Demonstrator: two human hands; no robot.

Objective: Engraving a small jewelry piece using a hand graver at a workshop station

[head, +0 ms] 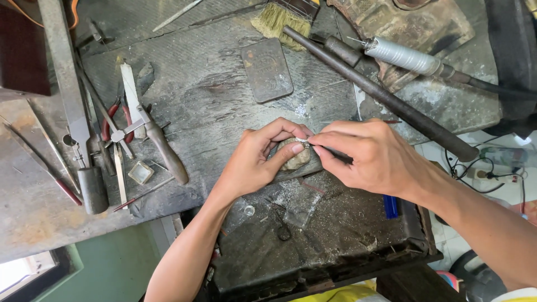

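**Fine tool work on a small metal piece at the bench peg**

A small silvery metal piece (302,141) sits on top of a worn, rounded wooden peg (295,158) at the middle of the dark, scarred workbench (212,95). The left hand (262,159) curls around the peg, thumb and forefinger closed on the piece to steady it. The right hand (363,156) pinches a thin dark tool (335,155), its tip meeting the piece. The step in hand looks like close shaping or scraping; the next stroke calls for a steady hold and light pressure, since the piece is tiny.

Beyond the hands lies a flat rectangular dark metal tin (267,70) with a faint embossed lid. A brush (282,17) rests at the top edge, a long dark rod (380,92) runs diagonally, and a silver-sleeved handpiece (403,56) lies behind it. Red-handled pliers (114,120) and dividers (128,131) lie left.
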